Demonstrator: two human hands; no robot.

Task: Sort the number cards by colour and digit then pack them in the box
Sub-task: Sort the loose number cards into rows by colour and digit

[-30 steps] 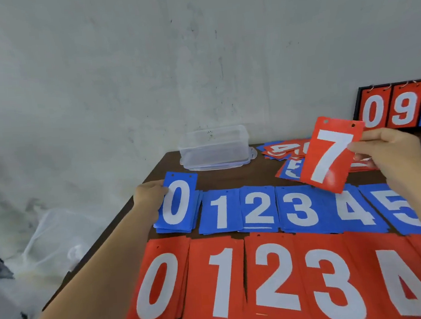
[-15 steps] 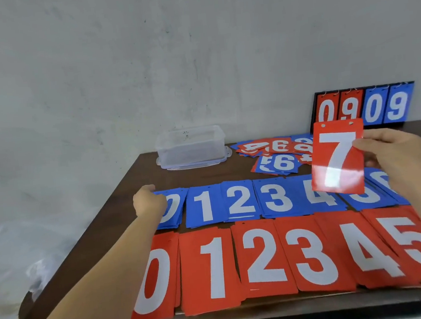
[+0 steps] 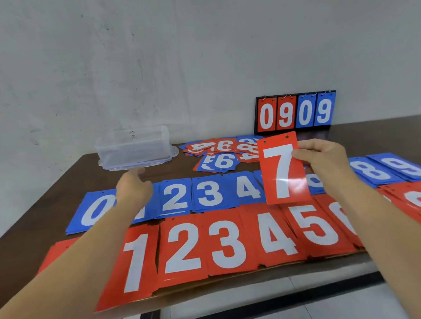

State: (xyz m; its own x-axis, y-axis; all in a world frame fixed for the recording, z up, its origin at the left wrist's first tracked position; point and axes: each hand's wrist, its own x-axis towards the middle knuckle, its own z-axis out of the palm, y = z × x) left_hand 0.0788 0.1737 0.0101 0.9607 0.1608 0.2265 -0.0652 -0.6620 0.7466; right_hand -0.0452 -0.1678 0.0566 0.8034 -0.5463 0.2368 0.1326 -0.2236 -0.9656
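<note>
My right hand [image 3: 324, 164] pinches a red 7 card [image 3: 282, 168] by its right edge and holds it upright above the rows. My left hand [image 3: 133, 189] hovers over the blue 1 pile with fingers loosely curled and holds nothing. A row of blue piles [image 3: 208, 192] runs 0 to 9 across the table, and a row of red piles [image 3: 227, 244] lies in front of it. An unsorted heap of cards [image 3: 219, 153] lies behind the rows. The clear plastic box [image 3: 133, 148] stands at the back left, with nothing visible in it.
A flip scoreboard [image 3: 295, 112] reading 0909 leans against the wall at the back right. The dark wooden table [image 3: 55, 198] has its front edge just under the red row, with a tiled floor below. A grey wall closes the back.
My left hand has let go of the blue 0 pile and moved right, over the blue 1. The red 7 stays in my right hand. The view has swung right.
</note>
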